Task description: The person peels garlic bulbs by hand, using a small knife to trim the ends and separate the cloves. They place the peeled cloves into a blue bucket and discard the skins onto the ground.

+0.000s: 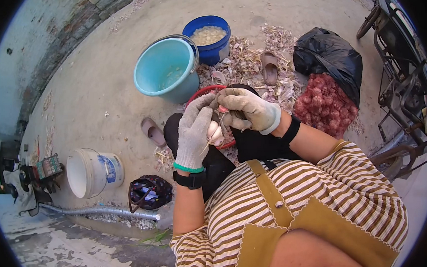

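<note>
My left hand (195, 129), in a grey-white work glove with a green cuff, is closed around a garlic bulb (215, 133) that shows below its fingers. Close against it, my right hand (251, 109), gloved too, has its fingers bent together in a pinch. A small red piece (222, 108) shows between the fingertips of both hands; its kind is too small to make out. Beneath the hands, between the knees, sits a red basket (206, 90), mostly hidden by the hands and legs.
Ahead stand a light-blue bucket (144, 74) with water and a dark-blue bucket (212, 53) of peeled cloves. Garlic skins (278, 39) litter the floor. At right are a red net sack of garlic (325, 102) and a black bag (328, 53); at left, a white bucket (109, 170).
</note>
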`<action>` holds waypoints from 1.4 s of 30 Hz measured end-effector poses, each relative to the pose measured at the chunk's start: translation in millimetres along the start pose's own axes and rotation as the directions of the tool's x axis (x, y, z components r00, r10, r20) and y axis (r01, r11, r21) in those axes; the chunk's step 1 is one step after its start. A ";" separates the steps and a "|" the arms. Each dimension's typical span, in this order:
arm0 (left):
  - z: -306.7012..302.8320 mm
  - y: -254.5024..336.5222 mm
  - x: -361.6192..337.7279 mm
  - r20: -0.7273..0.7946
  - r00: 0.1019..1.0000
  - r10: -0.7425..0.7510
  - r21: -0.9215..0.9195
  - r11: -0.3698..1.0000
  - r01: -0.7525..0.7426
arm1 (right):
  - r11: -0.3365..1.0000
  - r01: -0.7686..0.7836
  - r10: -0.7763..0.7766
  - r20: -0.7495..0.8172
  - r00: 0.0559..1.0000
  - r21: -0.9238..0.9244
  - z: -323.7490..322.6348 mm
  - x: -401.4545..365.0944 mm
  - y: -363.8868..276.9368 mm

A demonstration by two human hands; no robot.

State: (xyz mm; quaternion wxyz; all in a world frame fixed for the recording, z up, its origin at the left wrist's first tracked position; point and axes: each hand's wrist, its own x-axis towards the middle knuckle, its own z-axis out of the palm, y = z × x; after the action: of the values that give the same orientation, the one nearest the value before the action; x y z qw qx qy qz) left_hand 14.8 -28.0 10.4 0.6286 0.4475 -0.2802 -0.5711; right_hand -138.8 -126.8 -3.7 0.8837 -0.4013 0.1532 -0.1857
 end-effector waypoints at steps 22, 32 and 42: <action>5.6 -9.8 -17.5 0.069 0.998 -0.006 -0.225 0.974 0.022 | 0.994 -0.104 0.096 -0.215 0.972 -0.024 29.6 -1.2 -2.3; -2.0 -23.6 -12.8 0.094 0.994 0.048 -0.181 0.983 -0.031 | 0.977 -0.167 0.123 -0.295 0.948 -0.130 33.5 -1.0 -4.3; -5.4 -18.8 -19.8 -0.097 0.993 0.061 -0.442 0.891 -0.098 | 0.950 -0.136 0.060 -0.262 0.963 -0.281 25.3 -13.4 -13.6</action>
State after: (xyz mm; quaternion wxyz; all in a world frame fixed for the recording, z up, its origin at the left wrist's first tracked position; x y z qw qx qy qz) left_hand 6.9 -6.5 -5.5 0.7481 0.3023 -0.1341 -0.5754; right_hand -142.8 -112.5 24.4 0.7953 -0.4943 0.3096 -0.1654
